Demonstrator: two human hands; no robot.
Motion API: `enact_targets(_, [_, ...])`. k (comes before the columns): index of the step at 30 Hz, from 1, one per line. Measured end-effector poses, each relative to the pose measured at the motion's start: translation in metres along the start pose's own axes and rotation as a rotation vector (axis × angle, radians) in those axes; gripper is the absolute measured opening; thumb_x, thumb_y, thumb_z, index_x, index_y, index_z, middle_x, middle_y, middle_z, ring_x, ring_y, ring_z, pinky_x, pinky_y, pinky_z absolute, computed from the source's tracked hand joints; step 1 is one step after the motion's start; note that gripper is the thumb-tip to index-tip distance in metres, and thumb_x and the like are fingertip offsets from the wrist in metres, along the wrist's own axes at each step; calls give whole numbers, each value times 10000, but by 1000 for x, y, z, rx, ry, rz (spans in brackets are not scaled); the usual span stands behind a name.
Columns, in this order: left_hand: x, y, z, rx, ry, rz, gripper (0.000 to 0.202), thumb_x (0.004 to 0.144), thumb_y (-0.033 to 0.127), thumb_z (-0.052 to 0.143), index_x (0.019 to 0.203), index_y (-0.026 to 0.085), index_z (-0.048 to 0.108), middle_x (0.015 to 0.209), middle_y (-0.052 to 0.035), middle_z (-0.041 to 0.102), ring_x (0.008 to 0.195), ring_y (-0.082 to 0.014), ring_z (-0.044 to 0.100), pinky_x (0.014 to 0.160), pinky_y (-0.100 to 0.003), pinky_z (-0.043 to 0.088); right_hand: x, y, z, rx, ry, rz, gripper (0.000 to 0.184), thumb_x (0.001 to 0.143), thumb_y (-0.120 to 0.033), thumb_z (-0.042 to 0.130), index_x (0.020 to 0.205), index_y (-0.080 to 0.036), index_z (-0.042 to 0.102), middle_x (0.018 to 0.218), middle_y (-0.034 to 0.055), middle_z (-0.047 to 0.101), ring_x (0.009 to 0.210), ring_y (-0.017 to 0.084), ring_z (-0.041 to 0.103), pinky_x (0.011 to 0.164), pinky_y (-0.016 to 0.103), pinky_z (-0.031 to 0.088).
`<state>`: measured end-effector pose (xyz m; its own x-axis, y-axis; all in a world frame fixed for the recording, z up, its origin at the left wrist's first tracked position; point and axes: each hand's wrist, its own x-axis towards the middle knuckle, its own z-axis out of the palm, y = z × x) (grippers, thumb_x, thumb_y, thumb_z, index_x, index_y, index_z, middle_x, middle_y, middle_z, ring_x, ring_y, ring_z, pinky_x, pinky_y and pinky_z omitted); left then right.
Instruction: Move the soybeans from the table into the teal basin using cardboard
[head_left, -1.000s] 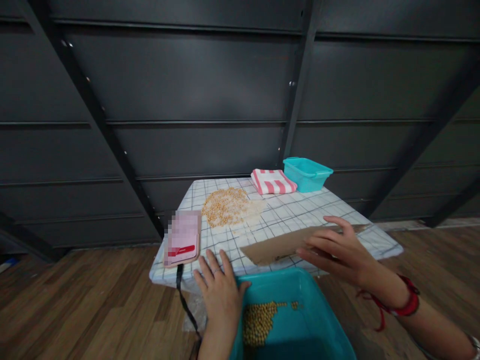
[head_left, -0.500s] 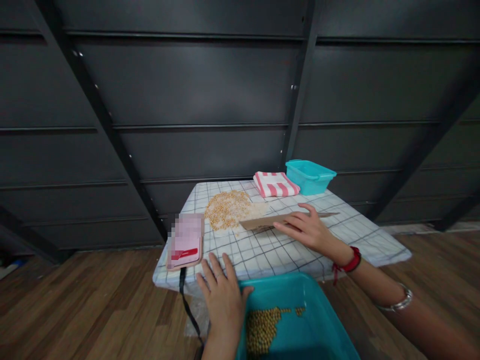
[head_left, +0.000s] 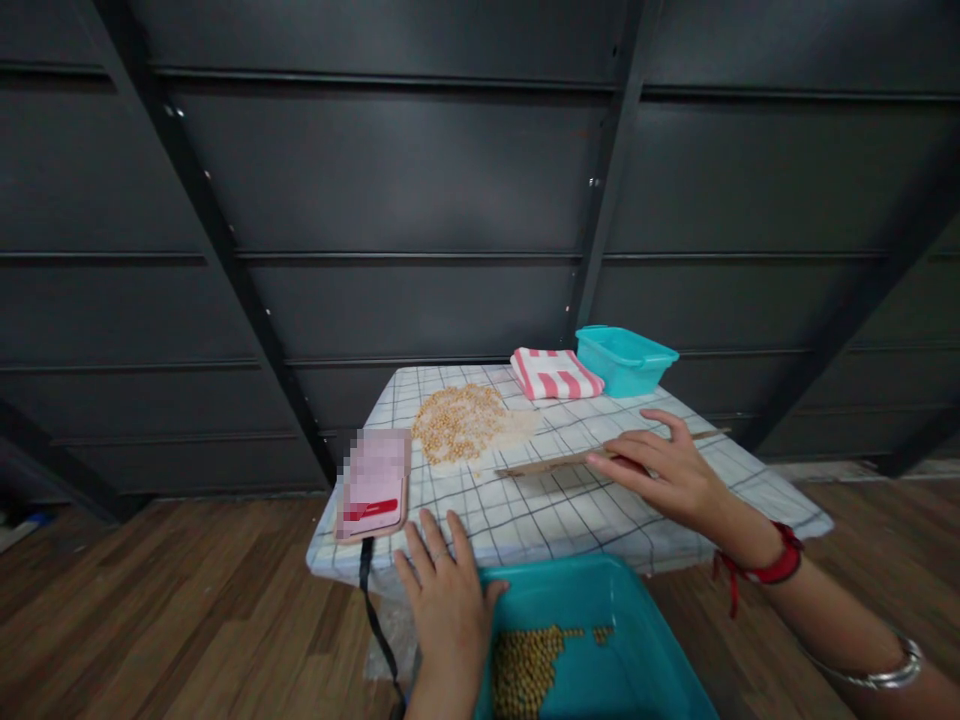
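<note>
The stiff brown cardboard strip [head_left: 544, 465] was over the gridded cloth surface [head_left: 517, 525], pinched in the right hand's [head_left: 664, 475] grip, long axis crosswise; the round yellow grains [head_left: 454, 425] lay beyond its left end. The left hand [head_left: 448, 595] spread open, 1 thumb at the smooth teal tub's [head_left: 607, 665] rim.

We see a white tablecloth [head_left: 525, 515] gridded in dark lines, golden-yellow grains [head_left: 459, 425], brown cardboard [head_left: 547, 465], a teal tub [head_left: 559, 595] (the basket [head_left: 626, 376] is brighter turquoise), a towel [head_left: 556, 374] striped pink and white, and a red bracelet [head_left: 784, 558].
</note>
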<state>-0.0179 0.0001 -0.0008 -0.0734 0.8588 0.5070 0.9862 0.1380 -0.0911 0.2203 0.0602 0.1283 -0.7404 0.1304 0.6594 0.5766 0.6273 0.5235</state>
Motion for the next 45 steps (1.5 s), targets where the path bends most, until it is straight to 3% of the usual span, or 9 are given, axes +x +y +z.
enact_targets(7, [2,0,2,-3,-30,-1,823,588,439,727,1266,60,452,1322,-293,436,1237,-454,352,977,-610,292,9,1,18,10,-5,47,414,843,-19,429,1201,-222,472,801,-5,646,739,110,558,911,412,336])
enact_targets(14, [4,-2,0,-59,-82,-47,867,574,530,706,1270,77,454,1343,-275,423,1253,-439,339,993,-594,285,15,-23,3,67,-5,-12,289,848,-75,456,1062,-244,551,762,-41,642,723,98,546,941,390,298])
enact_targets(18, [4,-4,-1,-79,-93,-56,893,568,581,684,1278,94,448,1350,-263,422,1257,-433,337,1000,-597,272,11,-27,6,77,-27,-19,294,853,-90,448,1062,-263,559,767,-42,640,727,103,541,947,400,293])
enact_targets(25, [4,-4,-1,-88,-117,-76,898,536,568,711,1263,101,469,1345,-263,427,1254,-440,339,1000,-602,268,19,-12,34,34,64,73,393,831,-38,469,1177,-220,507,838,5,641,785,117,548,933,408,322])
enact_targets(29, [5,-3,-3,-80,-108,-72,891,541,554,716,1263,92,468,1341,-272,426,1253,-442,340,1002,-598,270,40,-1,58,7,102,36,414,852,-51,446,1225,-229,465,817,-4,640,770,120,542,921,403,312])
enact_targets(34, [5,-2,2,-98,-102,-78,891,539,563,711,1262,99,472,1349,-264,423,1257,-438,332,1004,-611,258,58,-1,77,14,86,-45,329,861,-44,418,1141,-190,510,817,-4,635,752,114,517,911,382,307])
enact_targets(39, [3,-2,9,-114,-75,-87,897,534,548,718,1262,86,468,1352,-273,414,1265,-443,314,1014,-623,227,54,-6,70,67,71,-122,303,851,-47,446,1122,-165,509,808,-4,636,742,117,508,897,383,319])
enact_targets(45, [3,-3,-1,-105,-82,-63,870,595,536,686,1290,78,430,1360,-284,393,1269,-445,308,1015,-611,235,44,-2,48,72,27,-139,303,850,-51,444,1128,-157,500,826,4,646,772,121,523,897,383,333])
